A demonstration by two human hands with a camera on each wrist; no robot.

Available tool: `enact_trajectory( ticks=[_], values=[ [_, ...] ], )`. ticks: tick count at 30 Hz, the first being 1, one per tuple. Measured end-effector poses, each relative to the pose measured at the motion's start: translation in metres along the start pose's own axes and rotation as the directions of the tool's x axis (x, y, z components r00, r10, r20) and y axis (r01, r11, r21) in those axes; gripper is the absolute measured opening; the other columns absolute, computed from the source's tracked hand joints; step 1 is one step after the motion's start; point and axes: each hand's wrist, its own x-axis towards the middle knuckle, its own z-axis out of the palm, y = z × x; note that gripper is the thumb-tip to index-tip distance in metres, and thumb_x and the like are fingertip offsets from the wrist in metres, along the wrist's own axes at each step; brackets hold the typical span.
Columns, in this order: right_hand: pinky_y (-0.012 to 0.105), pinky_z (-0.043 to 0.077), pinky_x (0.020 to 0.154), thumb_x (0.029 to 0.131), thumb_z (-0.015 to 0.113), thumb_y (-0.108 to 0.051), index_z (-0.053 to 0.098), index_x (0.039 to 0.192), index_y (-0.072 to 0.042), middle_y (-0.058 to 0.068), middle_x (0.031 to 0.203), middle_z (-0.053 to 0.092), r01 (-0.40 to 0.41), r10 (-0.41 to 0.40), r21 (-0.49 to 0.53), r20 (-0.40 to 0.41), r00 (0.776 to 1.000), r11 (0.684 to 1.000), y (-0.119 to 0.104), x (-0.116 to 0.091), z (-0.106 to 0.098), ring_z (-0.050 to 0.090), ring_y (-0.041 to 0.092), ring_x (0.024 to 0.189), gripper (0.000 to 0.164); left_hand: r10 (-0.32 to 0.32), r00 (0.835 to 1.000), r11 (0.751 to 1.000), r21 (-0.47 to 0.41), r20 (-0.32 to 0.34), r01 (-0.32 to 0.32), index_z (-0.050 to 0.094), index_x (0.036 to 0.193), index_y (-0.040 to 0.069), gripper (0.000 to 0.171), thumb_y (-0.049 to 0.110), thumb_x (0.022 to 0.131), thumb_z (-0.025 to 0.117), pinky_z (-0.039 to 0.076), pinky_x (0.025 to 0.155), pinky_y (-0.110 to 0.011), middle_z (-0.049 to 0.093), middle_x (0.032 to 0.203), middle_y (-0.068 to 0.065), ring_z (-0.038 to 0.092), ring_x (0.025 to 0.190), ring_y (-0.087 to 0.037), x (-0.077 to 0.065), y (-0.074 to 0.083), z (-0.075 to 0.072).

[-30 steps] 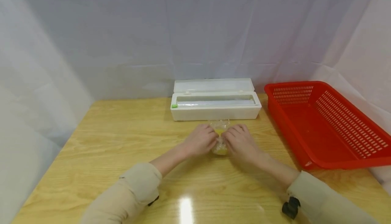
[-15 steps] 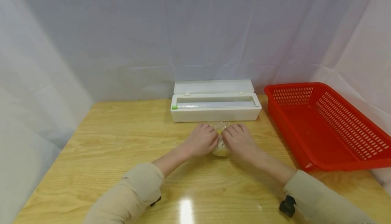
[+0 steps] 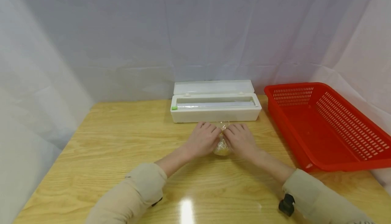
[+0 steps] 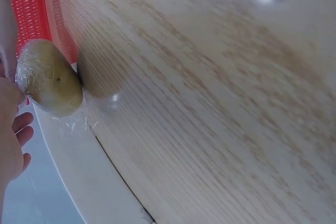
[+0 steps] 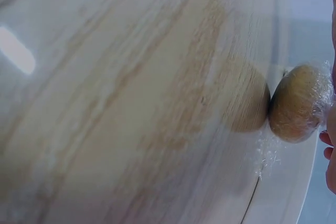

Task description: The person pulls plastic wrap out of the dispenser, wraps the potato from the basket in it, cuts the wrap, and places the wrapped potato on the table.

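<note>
A yellowish-brown potato [image 3: 222, 151] wrapped in clear cling film [image 3: 224, 125] rests on the wooden table, between my two hands. My left hand [image 3: 204, 140] and right hand [image 3: 240, 139] meet over its top, curled fingers pinching the gathered film. Loose film sticks out beyond the fingertips on the far side. In the left wrist view, the potato [image 4: 52, 82] shows a small dark spot, and some film spreads out at its base. The right wrist view has the potato [image 5: 294, 106] touching the tabletop, with crinkled film on its upper side. The fingertips are partly hidden.
Just behind the hands stands a white cling film dispenser [image 3: 215, 115], lid raised, a roll inside and a green slider at its left end. To the right is a red plastic basket [image 3: 293, 132] with slotted walls. White cloth [image 3: 128, 40] hangs behind the table.
My hands have drawn closer together over the potato, the left one shifting slightly right. The film between them is bunched more narrowly. Dispenser and basket stay put.
</note>
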Motion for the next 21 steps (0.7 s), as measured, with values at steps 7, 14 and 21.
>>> enact_trajectory(
  ticks=[7,14,21],
  values=[
    [0.040,0.041,0.074,0.083,0.060,-0.008,0.063,0.091,-0.005,0.008,0.089,0.060,-0.001,0.001,-0.001,0.012,1.000,1.000,0.0042,-0.0021,0.0060,0.055,0.028,0.088,0.010,0.001,1.000,1.000,0.006,0.013,-0.001,0.069,0.095,0.013,0.014,0.021,0.087,0.061,0.043,0.083,-0.036,0.065,0.090,-0.002,0.058,0.088,-0.019,0.0009,-0.0004,0.0006],
    [0.040,0.043,0.073,0.084,0.063,-0.009,0.065,0.090,-0.006,0.007,0.087,0.061,-0.036,0.035,0.031,0.030,0.999,0.999,0.0059,-0.0010,0.0083,0.056,0.027,0.087,0.007,-0.011,1.000,0.999,0.035,0.029,0.010,0.071,0.086,0.016,0.012,0.022,0.088,0.061,0.043,0.082,-0.035,0.065,0.083,0.001,0.058,0.083,-0.017,0.0024,-0.0002,0.0008],
    [0.041,0.043,0.074,0.083,0.065,-0.011,0.065,0.089,-0.005,0.007,0.086,0.063,-0.074,0.072,0.072,0.023,0.997,0.995,0.0076,0.0008,0.0096,0.057,0.027,0.087,0.009,-0.036,0.994,0.999,0.000,0.101,0.036,0.071,0.087,0.015,0.013,0.021,0.088,0.060,0.043,0.086,-0.036,0.067,0.084,0.001,0.059,0.084,-0.016,0.0100,-0.0011,-0.0016]
  ],
)
